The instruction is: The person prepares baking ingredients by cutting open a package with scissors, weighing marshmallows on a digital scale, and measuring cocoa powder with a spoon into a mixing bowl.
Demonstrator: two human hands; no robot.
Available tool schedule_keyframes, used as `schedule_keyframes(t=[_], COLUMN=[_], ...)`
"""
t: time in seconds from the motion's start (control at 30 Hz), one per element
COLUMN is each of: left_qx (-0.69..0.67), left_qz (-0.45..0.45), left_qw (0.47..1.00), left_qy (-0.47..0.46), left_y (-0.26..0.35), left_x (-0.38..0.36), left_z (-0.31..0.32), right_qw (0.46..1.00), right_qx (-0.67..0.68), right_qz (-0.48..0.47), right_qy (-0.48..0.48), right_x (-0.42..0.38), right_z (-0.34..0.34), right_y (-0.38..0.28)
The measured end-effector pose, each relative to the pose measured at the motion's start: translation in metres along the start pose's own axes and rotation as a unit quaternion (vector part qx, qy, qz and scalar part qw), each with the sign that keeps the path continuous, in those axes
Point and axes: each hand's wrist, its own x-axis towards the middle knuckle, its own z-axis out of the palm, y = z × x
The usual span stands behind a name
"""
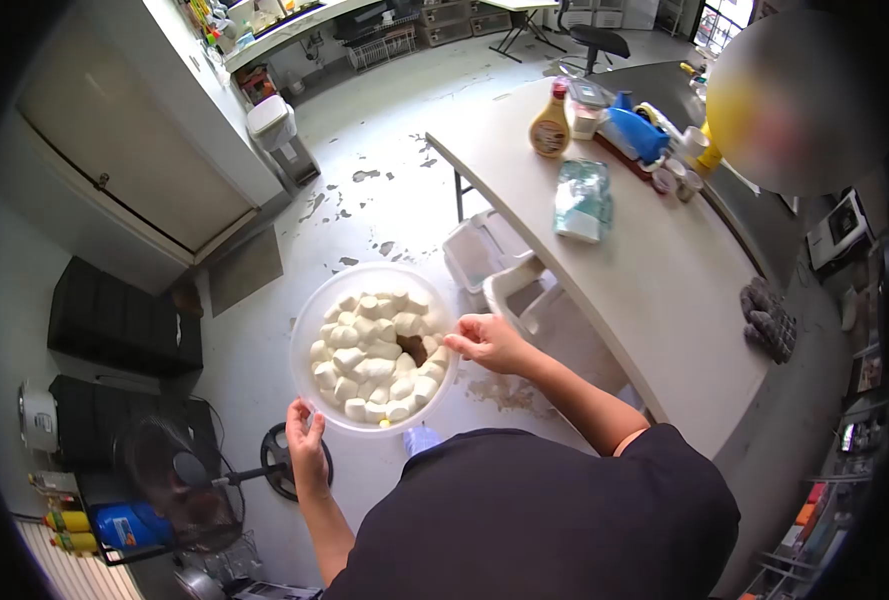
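A round translucent plastic bowl [302, 335] full of white marshmallows [364, 365] is in front of my body. Through a gap among the marshmallows, something brown [414, 348] shows; I cannot make out what it is. My left hand [307, 442] grips the bowl's rim at the lower left, with the thumb on the near side. On the opposite side, my right hand [489, 343] is closed on the rim, its fingers curled. Parts of the fingers on both hands are hidden by the bowl.
To the right stands a white table [654, 290] with a yellow squeeze bottle [550, 125], a teal package [582, 200] and a dark oven mitt [767, 318]. Plastic bins [509, 285] sit beneath it. At the left are a fan [179, 470] and a door [114, 150].
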Motion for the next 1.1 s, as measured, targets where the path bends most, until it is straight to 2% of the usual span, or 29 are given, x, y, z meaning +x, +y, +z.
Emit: schedule_keyframes(t=[0.17, 0.3, 0.37, 0.47, 0.6, 0.63, 0.7, 0.77, 0.83, 0.9, 0.97, 1.1], left_qx=[0.056, 0.087, 0.092, 0.087, 0.058, 0.037, 0.055, 0.078, 0.073, 0.062, 0.037, 0.024], left_qz=[0.012, -0.017, -0.042, -0.025, -0.028, -0.038, -0.037, -0.079, -0.08, -0.068, -0.098, -0.107], left_qw=[0.997, 0.987, 0.979, 0.964, 0.947, 0.945, 0.94, 0.936, 0.933, 0.939, 0.948, 0.948], left_qy=[-0.058, -0.133, -0.179, -0.25, -0.315, -0.323, -0.335, -0.335, -0.342, -0.331, -0.3, -0.299], left_y=[0.006, 0.026, 0.032, 0.034, 0.016, 0.016, 0.001, 0.007, 0.02, 0.022, 0.018, 0.019], left_x=[0.163, 0.299, 0.35, 0.447, 0.539, 0.561, 0.613, 0.657, 0.694, 0.75, 0.809, 0.911], left_z=[-0.024, -0.033, -0.019, 0.0, 0.051, 0.064, 0.081, 0.099, 0.113, 0.122, 0.131, 0.165], right_qw=[0.985, 0.977, 0.973, 0.951, 0.92, 0.916, 0.911, 0.901, 0.913, 0.93, 0.933, 0.929], right_qx=[0.148, 0.123, 0.085, 0.097, 0.152, 0.147, 0.139, 0.153, 0.086, 0.022, -0.017, -0.071], right_qz=[0.037, 0.037, 0.06, 0.074, 0.122, 0.115, 0.16, 0.144, 0.189, 0.169, 0.152, 0.107], right_qy=[0.085, 0.17, 0.206, 0.283, 0.339, 0.355, 0.355, 0.381, 0.351, 0.326, 0.325, 0.347], right_x=[0.116, 0.202, 0.226, 0.281, 0.336, 0.355, 0.397, 0.443, 0.481, 0.533, 0.589, 0.676], right_z=[0.023, 0.02, 0.006, -0.001, -0.036, -0.046, -0.072, -0.103, -0.123, -0.147, -0.163, -0.19], right_y=[0.015, -0.013, -0.025, -0.032, 0.009, 0.016, 0.022, 0.02, 0.002, 0.004, -0.001, 0.001])
